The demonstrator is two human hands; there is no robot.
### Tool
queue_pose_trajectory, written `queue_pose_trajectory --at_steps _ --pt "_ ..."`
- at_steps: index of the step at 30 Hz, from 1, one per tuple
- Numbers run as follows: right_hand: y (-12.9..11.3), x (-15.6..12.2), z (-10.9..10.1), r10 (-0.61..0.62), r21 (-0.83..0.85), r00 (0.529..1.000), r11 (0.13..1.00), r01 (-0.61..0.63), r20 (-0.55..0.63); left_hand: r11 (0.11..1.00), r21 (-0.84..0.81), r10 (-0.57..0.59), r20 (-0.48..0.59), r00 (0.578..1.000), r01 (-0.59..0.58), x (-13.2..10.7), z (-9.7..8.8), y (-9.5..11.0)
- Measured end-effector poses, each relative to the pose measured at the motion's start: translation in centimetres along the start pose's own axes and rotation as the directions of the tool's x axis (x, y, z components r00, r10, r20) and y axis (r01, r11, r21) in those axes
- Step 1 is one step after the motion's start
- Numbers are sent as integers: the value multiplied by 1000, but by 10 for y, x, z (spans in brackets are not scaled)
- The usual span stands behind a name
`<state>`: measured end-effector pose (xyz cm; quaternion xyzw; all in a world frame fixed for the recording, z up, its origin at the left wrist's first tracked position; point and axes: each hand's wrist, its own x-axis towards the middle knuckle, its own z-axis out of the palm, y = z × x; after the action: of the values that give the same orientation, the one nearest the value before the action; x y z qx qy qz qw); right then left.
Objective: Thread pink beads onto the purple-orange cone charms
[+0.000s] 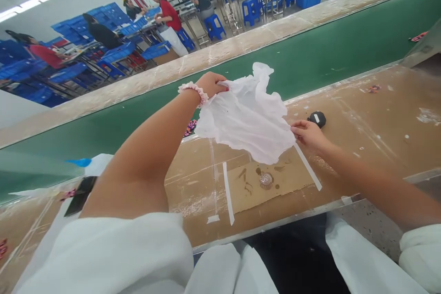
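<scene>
A thin white sheet [246, 117], crumpled and ragged at the edge, is held up over the bench between my two hands. My left hand [212, 85], with a pale scrunchie [193, 92] on its wrist, pinches the sheet's upper left edge. At the lower right edge, the fingertips of my right hand [308, 134] are closed on it. Below the sheet lies a piece of brown cardboard [289, 181] with white tape strips [228, 193] at its sides. On the cardboard sits a small clear round item [266, 180] among dark stains.
A black round object [317, 119] lies just beyond my right hand. Behind the bench runs a green conveyor belt [344, 46], with a pink-and-black patterned item [190, 127] partly hidden near the sheet. A dark phone-like object [81, 195] lies left. Several people work at far tables.
</scene>
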<state>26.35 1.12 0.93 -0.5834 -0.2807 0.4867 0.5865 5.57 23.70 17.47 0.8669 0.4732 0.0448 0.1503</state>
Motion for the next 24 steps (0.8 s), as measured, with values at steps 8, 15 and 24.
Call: queue_pose_trajectory --at_steps 8,15,24 --pt "23 -28 -30 -16 65 972 997 32 -235 987 134 80 107 991 -94 34 34 21" --pt "37 -43 -53 -10 -5 949 1000 9 -314 970 152 161 194 968 -191 61 73 33" --pt "43 -46 -71 -9 -142 945 989 -40 -328 866 177 451 132 883 -468 -30 122 113"
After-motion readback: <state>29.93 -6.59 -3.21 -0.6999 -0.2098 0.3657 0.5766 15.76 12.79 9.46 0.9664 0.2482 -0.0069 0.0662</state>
